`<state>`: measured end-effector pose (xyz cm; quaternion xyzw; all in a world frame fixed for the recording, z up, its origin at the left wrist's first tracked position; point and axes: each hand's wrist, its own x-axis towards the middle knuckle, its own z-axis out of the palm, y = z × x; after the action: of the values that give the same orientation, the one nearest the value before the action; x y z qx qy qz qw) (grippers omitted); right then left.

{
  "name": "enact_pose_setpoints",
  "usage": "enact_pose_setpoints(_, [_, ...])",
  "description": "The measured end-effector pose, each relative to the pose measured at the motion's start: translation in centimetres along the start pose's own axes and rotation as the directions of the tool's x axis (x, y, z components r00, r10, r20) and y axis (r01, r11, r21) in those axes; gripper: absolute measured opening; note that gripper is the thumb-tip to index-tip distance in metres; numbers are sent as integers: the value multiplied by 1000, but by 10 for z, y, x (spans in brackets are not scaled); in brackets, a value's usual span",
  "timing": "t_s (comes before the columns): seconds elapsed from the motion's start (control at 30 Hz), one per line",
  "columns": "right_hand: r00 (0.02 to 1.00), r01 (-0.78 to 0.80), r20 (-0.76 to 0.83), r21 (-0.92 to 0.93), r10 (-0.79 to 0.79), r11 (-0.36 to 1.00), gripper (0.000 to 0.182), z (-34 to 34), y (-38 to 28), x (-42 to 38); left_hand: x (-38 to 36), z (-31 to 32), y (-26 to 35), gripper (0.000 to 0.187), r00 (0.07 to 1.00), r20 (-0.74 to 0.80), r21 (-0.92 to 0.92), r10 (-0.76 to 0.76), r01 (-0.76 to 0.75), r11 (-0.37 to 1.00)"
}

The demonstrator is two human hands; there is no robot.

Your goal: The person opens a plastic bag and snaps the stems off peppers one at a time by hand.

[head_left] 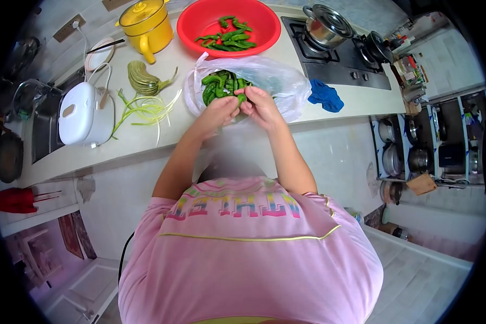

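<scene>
My left hand (220,114) and my right hand (262,109) meet over the near edge of an open white plastic bag (283,81). Between their fingertips is a green pepper (242,98), pinched from both sides and partly covered by the fingers. More green peppers (215,86) lie heaped in the bag just beyond my hands. Behind the bag stands a red basin (186,29), with several green peppers (235,40) spread over its bottom.
Left of the bag lie a striped green squash (141,78) and pale green stalks (146,109). A white appliance (83,116) and a yellow pot (146,29) stand farther left. On the right are a blue cloth (326,96) and a gas stove (356,73) carrying a steel pot (328,27).
</scene>
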<state>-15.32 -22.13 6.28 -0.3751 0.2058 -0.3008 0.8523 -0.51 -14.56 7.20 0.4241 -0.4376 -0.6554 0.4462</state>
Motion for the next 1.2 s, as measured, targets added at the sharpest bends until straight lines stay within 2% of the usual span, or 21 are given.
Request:
enact_pose_setpoints(0.13, [997, 76, 21, 105, -79, 992, 31, 1, 18, -4, 0, 3, -7, 28, 999, -24, -162, -31, 27, 986])
enact_pose_setpoints(0.23, [995, 85, -41, -99, -90, 991, 30, 4, 15, -4, -3, 9, -3, 28, 988, -144, 68, -58, 68, 995])
enact_pose_setpoints(0.3, [995, 71, -68, -87, -77, 994, 28, 8, 14, -5, 0, 6, -17, 28, 978, -140, 225, 151, -117, 967])
enact_pose_setpoints(0.33, [994, 67, -82, -81, -73, 994, 27, 9, 14, -5, 3, 5, -23, 28, 959, -124, 302, 254, -208, 930])
enact_pose_setpoints(0.5, [994, -9, -108, -180, -10, 984, 24, 6, 20, 1, -4, -18, -19, 26, 956, 38, 725, 290, -226, 650])
enact_pose_setpoints(0.53, [994, -17, -111, -188, -4, 982, 24, 8, 23, 2, -8, -20, -13, 26, 954, 81, 785, 290, -241, 571])
enact_pose_setpoints(0.63, [987, -130, -114, -195, 109, 972, 24, 9, 23, 5, -16, -27, -7, 26, 954, 109, 865, 280, -230, 445])
enact_pose_setpoints(0.73, [978, -146, -141, 77, 156, 986, 23, 13, 36, 15, -14, -43, -14, 26, 953, 49, 826, 298, -206, 524])
enact_pose_setpoints(0.83, [974, -140, -154, 168, 167, 976, 22, 21, 40, 17, -16, -50, -18, 28, 988, -66, 645, 140, -65, 761])
enact_pose_setpoints(0.93, [965, -178, -177, 90, 192, 980, 21, 24, 38, 19, -21, -52, -11, 30, 996, -41, 748, 75, -19, 664])
enact_pose_setpoints(0.97, [962, -192, -187, 65, 201, 979, 20, 26, 38, 18, -21, -56, -11, 31, 998, -39, 723, 47, -4, 691])
enact_pose_setpoints(1.1, [944, -228, -148, 355, 296, 907, 18, 27, 42, 24, -24, -61, -1, 30, 998, -17, 638, -64, 61, 767])
enact_pose_setpoints(1.13, [932, -215, -198, 372, 304, 903, 19, 29, 44, 25, -27, -60, 6, 30, 995, -8, 624, -97, 81, 777])
enact_pose_setpoints(1.2, [942, -19, -327, 177, 77, 984, 19, 28, 41, 25, -36, -57, 16, 28, 955, 87, 572, -285, 186, 799])
